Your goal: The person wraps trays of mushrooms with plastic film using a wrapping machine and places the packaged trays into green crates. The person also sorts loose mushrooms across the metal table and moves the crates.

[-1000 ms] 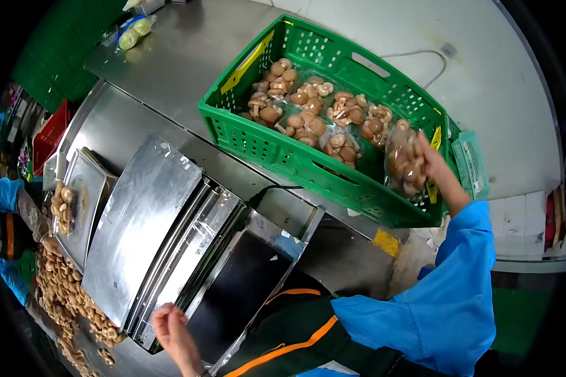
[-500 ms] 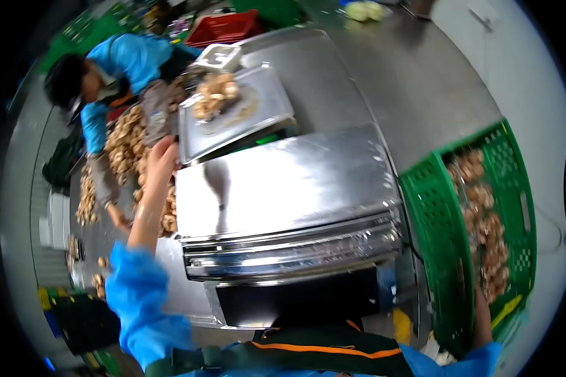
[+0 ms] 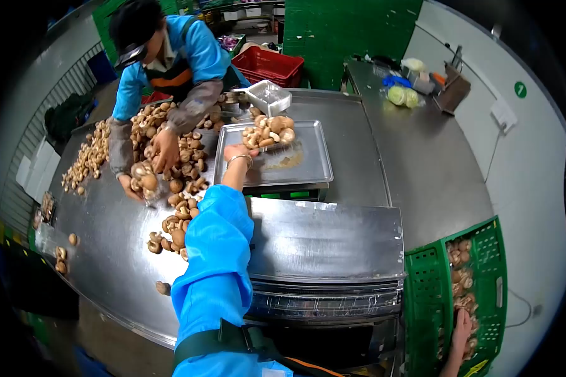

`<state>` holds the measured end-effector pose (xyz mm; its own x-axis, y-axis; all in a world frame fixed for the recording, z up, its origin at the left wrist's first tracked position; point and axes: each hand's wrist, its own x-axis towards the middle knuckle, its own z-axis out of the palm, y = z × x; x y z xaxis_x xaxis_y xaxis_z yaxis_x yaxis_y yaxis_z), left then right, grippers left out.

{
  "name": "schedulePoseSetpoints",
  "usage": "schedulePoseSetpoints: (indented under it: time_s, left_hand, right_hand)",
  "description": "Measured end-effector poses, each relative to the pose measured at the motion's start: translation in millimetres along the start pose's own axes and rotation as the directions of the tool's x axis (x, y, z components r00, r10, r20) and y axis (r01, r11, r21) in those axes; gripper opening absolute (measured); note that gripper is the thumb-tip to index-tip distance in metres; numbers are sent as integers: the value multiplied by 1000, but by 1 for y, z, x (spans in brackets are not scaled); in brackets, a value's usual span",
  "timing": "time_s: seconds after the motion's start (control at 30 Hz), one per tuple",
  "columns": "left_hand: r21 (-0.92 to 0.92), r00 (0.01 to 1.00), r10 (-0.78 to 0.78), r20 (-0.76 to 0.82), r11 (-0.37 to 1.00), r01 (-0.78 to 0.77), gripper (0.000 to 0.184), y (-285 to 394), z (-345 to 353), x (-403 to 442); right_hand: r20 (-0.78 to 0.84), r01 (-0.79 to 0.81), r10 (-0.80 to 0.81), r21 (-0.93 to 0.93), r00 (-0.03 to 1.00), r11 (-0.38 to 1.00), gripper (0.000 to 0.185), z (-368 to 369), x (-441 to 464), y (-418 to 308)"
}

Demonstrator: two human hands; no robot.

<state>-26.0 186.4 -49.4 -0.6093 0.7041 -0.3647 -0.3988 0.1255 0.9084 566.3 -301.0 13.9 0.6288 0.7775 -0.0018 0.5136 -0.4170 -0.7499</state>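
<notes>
My left hand (image 3: 240, 152) reaches over the metal tray (image 3: 300, 168), its fingers closed at the near edge of a pack of brown mushrooms (image 3: 269, 131). That tray rests on a scale with green displays (image 3: 300, 194). Down at the right, my right hand (image 3: 462, 325) is inside the green crate (image 3: 429, 276), fingers stretched over packed mushrooms (image 3: 460, 276). Its fingertips touch the packs, and I make out nothing gripped in them. Across the table a co-worker's hands hold a bag of mushrooms (image 3: 146, 179) beside a large loose mushroom pile (image 3: 188, 154).
A metal wrapping machine (image 3: 326, 242) stands between my arms. A white plastic tray (image 3: 268, 98) sits behind the scale, with a red crate (image 3: 267, 68) farther back. Cabbages (image 3: 401, 97) lie on the far counter (image 3: 415, 147). The co-worker (image 3: 176, 53) leans over the table's left side.
My left hand has moved from the tray's left side to the mushroom pack on it. My right hand now shows inside the crate. The view has turned, and the co-worker now handles a mushroom bag.
</notes>
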Motion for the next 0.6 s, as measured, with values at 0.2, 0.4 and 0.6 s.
schedulePoseSetpoints:
  time_s: [0.2, 0.4, 0.6]
  left_hand:
    - [7, 921, 25, 388, 1000, -30, 14, 45, -35, -82]
    - [110, 816, -134, 562, 990, 87, 12, 35, -104, -228]
    - [205, 764, -304, 570, 952, 226, 19, -2, -159, -301]
  right_hand:
    - [-88, 435, -438, -55, 895, 899, 20, 49, -3, -114]
    - [247, 862, -858, 127, 451, 490, 46, 164, -49, -276]
    - [421, 902, -828, 49, 371, 430, 52, 228, -41, -251]
